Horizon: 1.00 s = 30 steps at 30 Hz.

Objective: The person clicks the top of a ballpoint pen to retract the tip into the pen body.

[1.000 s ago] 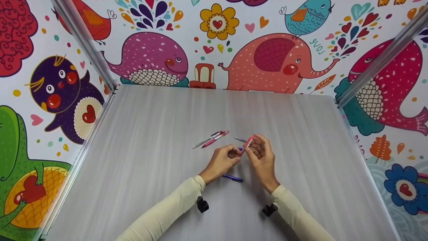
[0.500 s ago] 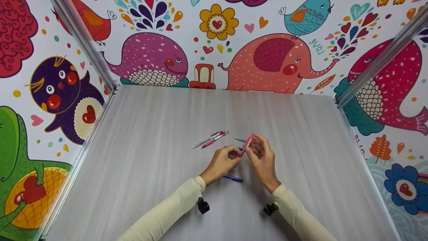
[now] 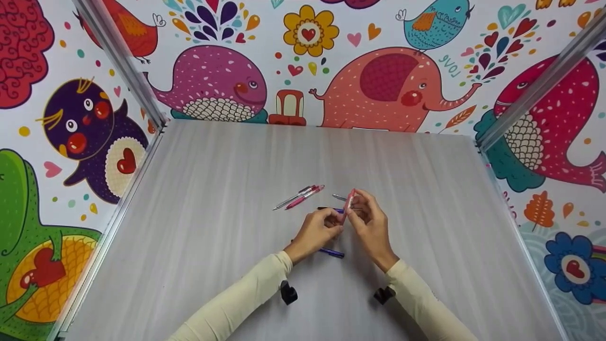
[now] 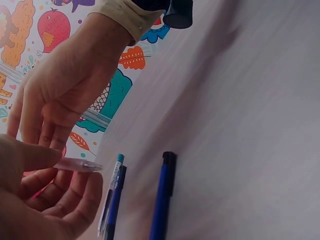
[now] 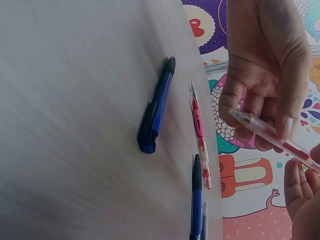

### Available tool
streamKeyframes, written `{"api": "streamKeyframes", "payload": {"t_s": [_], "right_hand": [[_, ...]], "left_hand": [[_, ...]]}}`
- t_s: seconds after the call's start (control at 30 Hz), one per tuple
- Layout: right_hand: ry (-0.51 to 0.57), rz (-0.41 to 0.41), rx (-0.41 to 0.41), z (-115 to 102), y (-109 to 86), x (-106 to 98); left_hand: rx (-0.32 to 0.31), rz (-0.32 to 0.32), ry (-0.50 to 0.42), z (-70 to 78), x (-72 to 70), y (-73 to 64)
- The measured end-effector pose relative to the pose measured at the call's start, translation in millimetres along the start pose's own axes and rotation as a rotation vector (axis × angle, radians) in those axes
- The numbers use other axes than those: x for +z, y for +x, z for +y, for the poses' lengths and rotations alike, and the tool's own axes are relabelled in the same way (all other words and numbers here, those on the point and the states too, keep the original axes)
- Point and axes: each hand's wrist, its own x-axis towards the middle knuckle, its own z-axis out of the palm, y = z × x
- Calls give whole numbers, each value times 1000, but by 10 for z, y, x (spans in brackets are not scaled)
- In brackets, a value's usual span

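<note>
Both hands hold one pink pen (image 3: 349, 201) up over the middle of the table. My left hand (image 3: 316, 231) pinches its lower end between thumb and fingers. Higher on the barrel, my right hand (image 3: 372, 219) grips it with thumb and fingertips. In the right wrist view the pen (image 5: 272, 135) shows a clear pinkish barrel and a pointed tip at the left hand (image 5: 267, 65). The left wrist view shows that tip end of the pen (image 4: 80, 164) sticking out past the fingers.
A clear pen (image 3: 289, 200) and another pink pen (image 3: 305, 197) lie side by side left of the hands. One blue pen (image 3: 333, 253) lies nearer, below the left wrist. Behind the hands are a second blue pen (image 4: 116, 200) and a slim pen with a teal end (image 4: 119, 159).
The held pen has swung steeper, its upper end shifting slightly left. Both hands keep their hold and have moved very little. The pens on the table lie as before.
</note>
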Motion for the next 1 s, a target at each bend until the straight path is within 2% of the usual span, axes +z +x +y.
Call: {"api": "streamKeyframes", "payload": {"t_s": [0.13,0.33,0.63,1.0], "right_hand": [[-7,-15,5,1,4,2],[-1,-20,11,8,7,15],[16,-50,-31,50,-9,24],[9,-75,-20,91,-26,39]], "left_hand": [[-6,3,2,-15,12,-5],[24,11,19,-48,33,2],[33,-1,21,-99,69,5],[-3,-10,-10,-171,116,2]]}}
